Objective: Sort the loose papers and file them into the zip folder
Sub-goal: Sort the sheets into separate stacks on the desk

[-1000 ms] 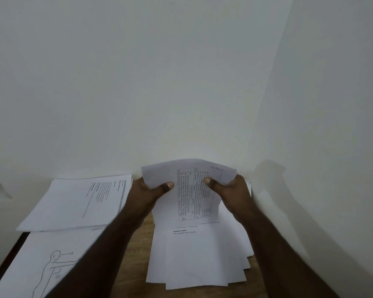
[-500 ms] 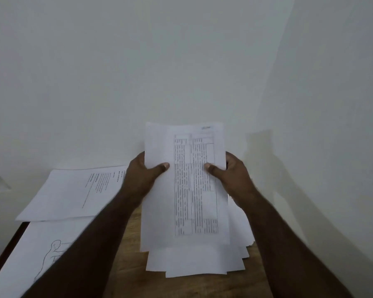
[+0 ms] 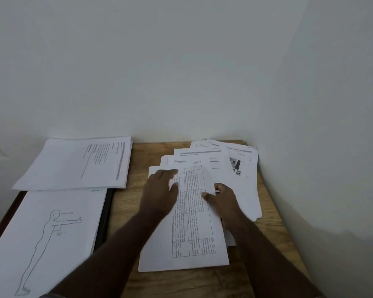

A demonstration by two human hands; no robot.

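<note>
A sheet with a printed table [image 3: 192,233] lies on top of a fanned pile of loose papers [image 3: 241,179] at the right of the wooden table [image 3: 129,201]. My left hand [image 3: 159,194] rests flat on the sheet's upper left part, fingers spread and blurred. My right hand [image 3: 224,201] pinches the sheet's right edge, thumb on top. At the left, a sheet with a standing figure drawing [image 3: 52,233] covers a dark flat thing [image 3: 105,220], which may be the folder; only its right edge shows.
A neat stack of text pages [image 3: 73,164] lies at the back left, next to the wall. White walls [image 3: 332,147] close the table in at the back and right. Bare wood [image 3: 181,284] shows in front of the pile.
Both hands have brought the table sheet down from in front of the wall onto the pile. My left hand has let go of its edge and now lies on top. The view has tilted down.
</note>
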